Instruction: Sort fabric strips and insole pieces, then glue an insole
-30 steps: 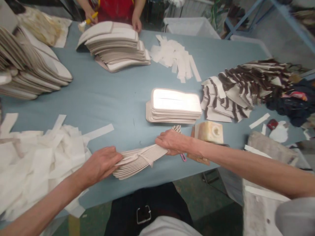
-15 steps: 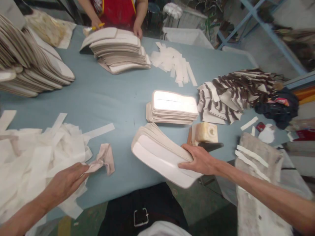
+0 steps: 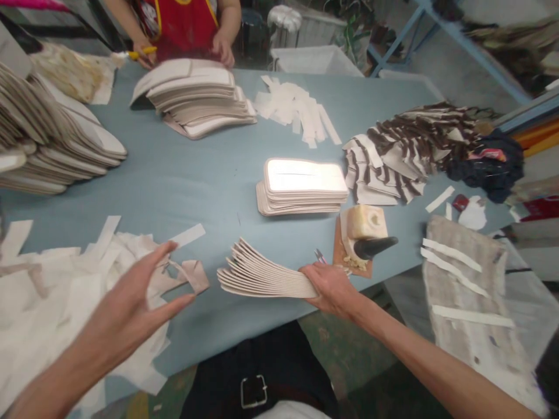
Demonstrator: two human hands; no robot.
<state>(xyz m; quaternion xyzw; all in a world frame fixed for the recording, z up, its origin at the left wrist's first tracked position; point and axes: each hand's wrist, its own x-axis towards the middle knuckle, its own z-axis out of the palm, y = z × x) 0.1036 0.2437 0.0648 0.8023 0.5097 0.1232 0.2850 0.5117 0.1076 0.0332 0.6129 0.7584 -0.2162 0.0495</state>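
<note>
My right hand (image 3: pixel 329 286) grips one end of a fanned stack of long beige panels (image 3: pixel 257 273), held edge-on above the table. My left hand (image 3: pixel 140 297) is open, thumb and fingers spread apart, over a heap of white paper strips (image 3: pixel 52 291). Between and beyond its fingertips lies a crumpled pinkish-beige strip (image 3: pixel 195 276), apart from the thumb as far as I can see. A second neat stack of white-faced panels (image 3: pixel 305 177) sits farther back. Just past my right hand stands a yellowish block (image 3: pixel 368 222) with a black handle-like piece (image 3: pixel 376 247) on a brown board.
Across the table (image 3: pixel 187 186), a person in a red apron (image 3: pixel 186 29) stands behind a tall panel pile (image 3: pixel 201 99). More panels (image 3: pixel 56 128) lean at the left. Loose white strips (image 3: pixel 301 107) and brown-white pieces (image 3: pixel 402 151) lie at the back and right.
My left hand has let go of the crumpled strip and spread its fingers. My right hand has turned the panel stack from its white face to its fanned edges.
</note>
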